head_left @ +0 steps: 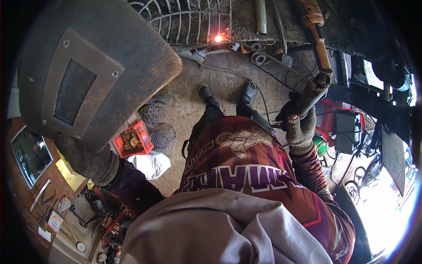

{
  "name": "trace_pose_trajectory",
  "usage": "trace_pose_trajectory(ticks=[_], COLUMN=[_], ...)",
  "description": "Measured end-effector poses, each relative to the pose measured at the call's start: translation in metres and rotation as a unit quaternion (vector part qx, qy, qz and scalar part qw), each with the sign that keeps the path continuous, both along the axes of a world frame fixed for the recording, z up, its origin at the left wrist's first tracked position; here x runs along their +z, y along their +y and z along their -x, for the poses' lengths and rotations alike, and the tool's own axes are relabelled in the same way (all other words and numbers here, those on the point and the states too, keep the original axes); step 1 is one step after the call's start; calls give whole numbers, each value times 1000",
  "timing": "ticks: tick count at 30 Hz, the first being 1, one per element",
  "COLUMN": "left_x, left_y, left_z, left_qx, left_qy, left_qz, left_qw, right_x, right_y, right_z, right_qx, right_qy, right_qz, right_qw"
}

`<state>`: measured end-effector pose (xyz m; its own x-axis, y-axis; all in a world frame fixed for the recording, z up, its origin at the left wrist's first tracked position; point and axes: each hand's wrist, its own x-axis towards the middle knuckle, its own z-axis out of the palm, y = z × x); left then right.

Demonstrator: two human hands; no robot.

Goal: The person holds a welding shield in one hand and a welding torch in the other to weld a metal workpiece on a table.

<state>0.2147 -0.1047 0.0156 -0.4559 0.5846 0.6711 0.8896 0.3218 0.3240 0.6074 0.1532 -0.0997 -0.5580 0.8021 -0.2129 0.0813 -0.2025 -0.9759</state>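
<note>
My gloved left hand (81, 156) grips a worn dark hand-held welding shield (145, 57) from below, its fingers mostly hidden behind the shield. A dark window (74, 91) sits in the shield's screwed-on frame. On the right, my gloved right hand (299, 127) is wrapped round an electrode holder (314, 90). From the holder a thin welding rod (270, 58) reaches up and left. Near the rod's far end, a bright orange-red spot (218, 38) glows at the edge of a curved metal-bar grille (189, 16) lying on the dark workbench.
A yellow-orange power tool (314, 17) and a metal tube (261, 16) lie on the bench (290, 33). Cables (263, 94) trail across the floor near my feet. A red basket of brownish lumps (145, 137), wire coils (163, 138) and a white bag (151, 165) stand at left.
</note>
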Motion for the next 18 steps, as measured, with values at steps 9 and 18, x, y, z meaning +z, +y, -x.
trace_pose_trajectory(ticks=[9, 18], left_x=[0, -3], left_y=[-6, -6], left_z=[-7, -12], left_qx=[19, 7], left_qy=[-74, -424], left_qz=[-23, -244], left_qw=[997, 872], right_x=[-5, -11], right_y=[2, 2], right_z=[13, 19], right_qx=[35, 34], right_qy=[-7, -32], right_qz=[4, -42], right_qw=[999, 998])
